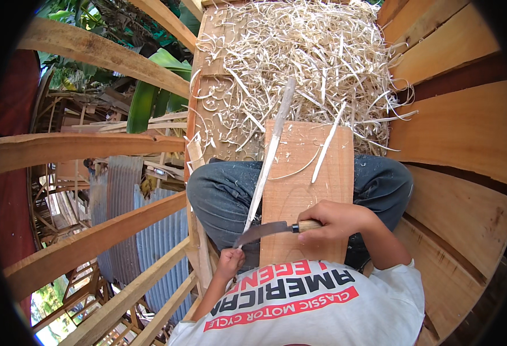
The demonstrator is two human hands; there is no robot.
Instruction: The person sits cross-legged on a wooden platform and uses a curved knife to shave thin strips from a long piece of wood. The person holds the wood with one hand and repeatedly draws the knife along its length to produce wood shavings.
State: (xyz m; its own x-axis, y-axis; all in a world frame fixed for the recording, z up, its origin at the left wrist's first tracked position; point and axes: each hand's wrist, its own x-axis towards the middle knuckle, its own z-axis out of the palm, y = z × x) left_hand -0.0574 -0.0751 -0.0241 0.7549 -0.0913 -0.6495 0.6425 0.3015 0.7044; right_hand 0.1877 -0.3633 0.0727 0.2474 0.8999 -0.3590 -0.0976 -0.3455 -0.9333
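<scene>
My right hand (pixel 337 220) is wrapped round the wooden handle of a knife (pixel 266 230) with a dark, slightly curved blade. The blade points left, and its tip end lies close to my left hand (pixel 229 263). That left hand is closed on the near end of a long, pale wooden strip (pixel 269 151). The strip slants up and away across the left edge of a flat wooden board (pixel 326 193), which rests over my lap between my knees. On the board lie a thin loose sliver (pixel 327 145) and a curled shaving. Whether the blade touches the strip, I cannot tell.
A thick heap of pale, curly shavings (pixel 305 63) covers the planks beyond my knees. Slanted wooden boards (pixel 455 132) form a wall on the right. Wooden rails (pixel 86 151) stand at the left, with corrugated metal sheets (pixel 161 230) and green leaves behind them.
</scene>
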